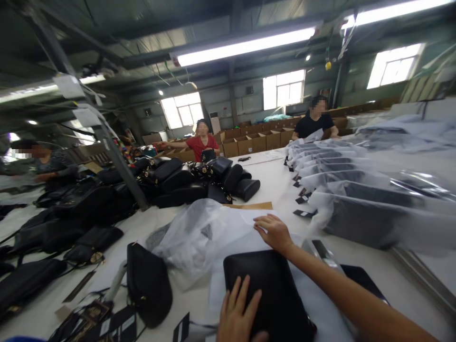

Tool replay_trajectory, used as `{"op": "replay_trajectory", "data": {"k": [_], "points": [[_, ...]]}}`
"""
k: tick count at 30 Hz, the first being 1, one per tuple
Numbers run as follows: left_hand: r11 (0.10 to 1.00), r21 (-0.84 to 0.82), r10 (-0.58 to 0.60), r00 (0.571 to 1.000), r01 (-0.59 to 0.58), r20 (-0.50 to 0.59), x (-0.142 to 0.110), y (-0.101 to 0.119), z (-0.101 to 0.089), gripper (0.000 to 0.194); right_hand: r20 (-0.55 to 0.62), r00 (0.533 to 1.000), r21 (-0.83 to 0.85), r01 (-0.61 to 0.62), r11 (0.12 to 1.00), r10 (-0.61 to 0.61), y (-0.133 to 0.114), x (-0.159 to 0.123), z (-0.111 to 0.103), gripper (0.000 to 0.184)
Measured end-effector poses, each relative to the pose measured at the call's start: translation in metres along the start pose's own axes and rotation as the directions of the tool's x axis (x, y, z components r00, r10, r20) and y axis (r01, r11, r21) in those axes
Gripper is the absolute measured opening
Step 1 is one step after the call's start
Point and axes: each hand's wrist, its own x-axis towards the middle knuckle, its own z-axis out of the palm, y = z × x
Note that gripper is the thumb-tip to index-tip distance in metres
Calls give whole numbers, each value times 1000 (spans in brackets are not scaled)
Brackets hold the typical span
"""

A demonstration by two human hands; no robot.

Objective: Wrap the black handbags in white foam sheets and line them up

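A black handbag (265, 285) lies on white wrapping sheets (235, 223) at the front of the table. My left hand (240, 311) rests flat on its near left side, fingers spread. Beyond the bag's far edge, my right hand (274, 232) is over the white sheet with its fingers stretched to the left; whether it touches the sheet I cannot tell. A black hang tag (182, 327) on a cord lies left of the bag. Another black bag (147, 285) stands beside crumpled clear plastic (192, 232).
A large heap of black bags (178, 178) covers the left and middle of the table, near a metal post (117, 161). On the right stands a row of wrapped bags (363, 218) with tags. Cardboard boxes (258, 141) line the back. Several people work around the table.
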Motion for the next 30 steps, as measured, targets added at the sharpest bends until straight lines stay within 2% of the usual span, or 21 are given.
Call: {"op": "replay_trajectory", "data": {"k": [1,3,5,6,8,9,11,13,15,16,18,20,22,24,27,29,30], "points": [[998,-50,26,999,-25,27,1,2,-9,73,-7,1000,2,29,1000,-29,-5,-5,-7,17],[984,-170,-50,999,47,-17,11,5,-33,62,-44,992,-10,115,993,-116,-16,-16,-21,16],[953,-285,-145,979,100,-143,30,6,-57,52,-75,975,-40,206,978,-208,-27,-28,-34,17],[941,-329,-160,964,84,-212,43,7,-69,50,-79,967,-53,237,970,-240,-32,-34,-40,18],[942,-336,-93,952,-10,-291,71,5,-87,51,-77,955,-73,281,957,-286,-40,-45,-49,20],[959,-277,-35,954,-51,-296,86,3,-94,55,-79,949,-80,300,950,-307,-44,-49,-53,20],[988,-102,87,968,-113,-234,114,-4,-101,70,-88,934,-84,340,937,-347,-50,-56,-60,20],[984,59,173,981,-168,-90,136,-12,-104,91,-104,917,-73,380,922,-386,-54,-61,-65,21],[967,130,214,975,-220,63,152,-19,-107,105,-130,899,-49,416,908,-419,-57,-63,-69,23],[962,137,222,967,-238,125,157,-21,-109,106,-136,891,-32,433,901,-433,-57,-64,-71,23],[959,127,225,955,-252,193,161,-21,-113,90,-122,891,15,442,897,-438,-55,-64,-75,20],[960,120,226,951,-254,209,157,-16,-118,62,-68,919,61,393,917,-389,-52,-60,-79,18],[961,114,225,951,-253,214,147,-7,-122,44,19,962,94,271,958,-274,-48,-52,-84,27],[963,108,219,950,-247,222,135,2,-125,39,159,973,133,144,981,-165,-46,-43,-88,45],[967,113,196,951,-227,237,118,15,-127,44,409,901,235,48,971,-143,-46,-29,-94,63],[971,113,178,954,-210,242,108,20,-127,51,484,860,278,23,960,-161,-48,-23,-98,62],[973,108,173,955,-204,242,103,21,-127,56,491,856,285,18,958,-162,-50,-22,-101,59]]}}
